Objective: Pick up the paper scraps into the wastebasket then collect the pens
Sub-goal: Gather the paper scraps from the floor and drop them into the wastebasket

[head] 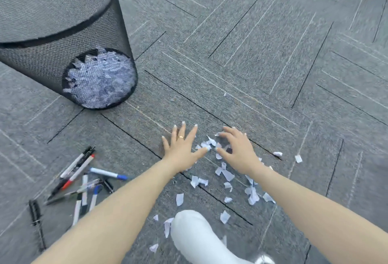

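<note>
Small pale paper scraps [227,174] lie scattered on the grey carpet in the lower middle. My left hand [182,148] lies flat with fingers spread at the left edge of the scraps. My right hand [237,150] hovers over them with fingers curled, thumb and fingertips around a few scraps; whether it grips any is unclear. A black mesh wastebasket [63,35] stands at the upper left, with paper scraps showing through the mesh at its bottom. A loose pile of several pens and markers [84,182] lies at the lower left.
A white-socked foot [195,236] rests at the bottom centre among scraps. Two stray scraps [298,158] lie to the right. A black comb-like strip [35,215] sits left of the pens. Grey carpet tiles stretch to the upper right.
</note>
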`<state>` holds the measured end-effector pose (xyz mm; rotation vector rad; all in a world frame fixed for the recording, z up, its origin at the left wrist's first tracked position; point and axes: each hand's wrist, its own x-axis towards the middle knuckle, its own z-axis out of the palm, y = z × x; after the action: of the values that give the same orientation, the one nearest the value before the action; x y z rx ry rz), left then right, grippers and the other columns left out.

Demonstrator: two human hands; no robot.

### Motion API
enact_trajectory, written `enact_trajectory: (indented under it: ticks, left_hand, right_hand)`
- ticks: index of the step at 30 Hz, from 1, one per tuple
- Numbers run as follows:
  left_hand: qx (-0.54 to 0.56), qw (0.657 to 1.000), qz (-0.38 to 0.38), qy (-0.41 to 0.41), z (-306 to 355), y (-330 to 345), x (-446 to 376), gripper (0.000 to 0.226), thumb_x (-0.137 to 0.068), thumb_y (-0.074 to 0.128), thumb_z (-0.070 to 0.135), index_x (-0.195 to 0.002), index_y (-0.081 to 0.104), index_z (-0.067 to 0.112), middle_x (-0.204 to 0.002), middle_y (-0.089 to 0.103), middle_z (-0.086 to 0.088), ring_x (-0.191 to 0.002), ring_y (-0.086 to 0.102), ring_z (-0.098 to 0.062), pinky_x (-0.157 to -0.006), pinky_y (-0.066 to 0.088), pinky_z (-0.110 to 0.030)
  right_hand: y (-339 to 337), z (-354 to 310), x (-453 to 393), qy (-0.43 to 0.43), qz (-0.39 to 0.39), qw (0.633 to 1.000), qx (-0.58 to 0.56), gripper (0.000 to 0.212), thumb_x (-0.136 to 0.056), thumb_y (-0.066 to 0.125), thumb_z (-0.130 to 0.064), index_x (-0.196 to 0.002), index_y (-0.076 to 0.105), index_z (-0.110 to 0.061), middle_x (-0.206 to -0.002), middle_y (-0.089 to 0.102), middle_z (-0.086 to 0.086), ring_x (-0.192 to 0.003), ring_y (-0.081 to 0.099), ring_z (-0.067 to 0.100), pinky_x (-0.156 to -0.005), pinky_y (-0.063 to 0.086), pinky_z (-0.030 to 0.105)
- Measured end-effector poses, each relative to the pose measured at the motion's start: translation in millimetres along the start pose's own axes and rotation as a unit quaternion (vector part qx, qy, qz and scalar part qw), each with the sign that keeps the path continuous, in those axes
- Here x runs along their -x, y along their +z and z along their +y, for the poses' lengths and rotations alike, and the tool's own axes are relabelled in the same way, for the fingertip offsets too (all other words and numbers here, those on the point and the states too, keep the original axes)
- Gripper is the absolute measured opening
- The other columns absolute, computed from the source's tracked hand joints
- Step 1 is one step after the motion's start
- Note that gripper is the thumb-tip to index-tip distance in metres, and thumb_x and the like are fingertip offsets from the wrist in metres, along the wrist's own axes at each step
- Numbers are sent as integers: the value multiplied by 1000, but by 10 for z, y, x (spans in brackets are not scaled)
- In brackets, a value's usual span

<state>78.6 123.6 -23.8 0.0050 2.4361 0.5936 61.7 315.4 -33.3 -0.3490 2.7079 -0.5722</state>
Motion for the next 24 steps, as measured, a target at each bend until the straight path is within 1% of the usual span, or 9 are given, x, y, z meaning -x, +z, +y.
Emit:
enact_trajectory:
  ticks: [3,5,7,9,11,13,16,20,24]
  left_hand:
    - [-52,996,12,71,87,258,108,69,-87,33,64,-145,3,42,-156,-15,5,-142,-20,-22,-109,-13,-54]
    - [-102,982,-3,160,33,350,266,67,-89,35,60,-145,5,41,-157,-7,7,-144,-12,-16,-112,-14,-46]
    - [-118,973,0,196,-103,398,374,70,-88,36,60,-146,2,39,-156,-9,10,-144,-6,-12,-111,-16,-36]
    - [-95,981,44,166,-268,437,419,78,-81,32,65,-142,-10,44,-151,-18,14,-142,-11,-9,-113,-17,-37]
    - [-84,985,86,121,-414,504,406,87,-72,29,71,-138,-20,47,-150,-20,12,-139,-18,-9,-112,-20,-39]
    - [-123,978,124,114,-502,619,372,93,-70,33,73,-145,-11,38,-155,-4,2,-140,-9,-14,-110,-15,-38]
    - [-163,966,163,117,-449,717,313,89,-70,35,69,-143,26,20,-151,25,-7,-137,16,-23,-109,8,-44]
    - [-124,946,276,116,-195,766,191,68,-76,46,57,-132,37,20,-132,36,-5,-117,35,-24,-98,24,-40]
    - [-149,934,307,108,-131,627,8,47,-79,36,50,-114,45,21,-104,54,-5,-93,45,-21,-75,47,-35]
  right_hand:
    - [91,-39,232,-63,33,997,-43,32,-86,55,-33,-114,60,-19,-120,55,-5,-109,51,12,-95,42,39]
    - [131,-9,292,-65,91,993,-44,31,-84,55,-33,-109,62,-16,-116,55,-4,-102,54,13,-90,45,38]
    - [168,73,281,-11,126,991,-30,43,-82,54,-39,-120,55,-21,-129,48,-3,-117,47,17,-100,35,39]
    - [231,129,294,25,100,995,1,61,-80,46,-54,-135,40,-28,-145,33,-2,-133,29,18,-110,18,43]
    - [322,112,332,-2,58,998,34,75,-77,37,-66,-143,26,-31,-152,20,-5,-141,13,17,-115,0,44]
    - [415,49,347,-45,33,996,63,80,-76,35,-70,-144,19,-30,-153,17,-6,-142,6,15,-115,-8,44]
    - [520,-33,297,-82,54,989,111,69,-79,38,-65,-137,34,-28,-144,36,-2,-134,23,20,-112,8,47]
    - [525,-17,140,-100,141,980,94,38,-83,45,-49,-112,55,-26,-117,56,1,-110,41,20,-95,26,38]
    - [356,4,-124,-172,114,973,102,26,-86,44,-37,-88,58,-15,-91,59,5,-71,56,22,-62,44,34]
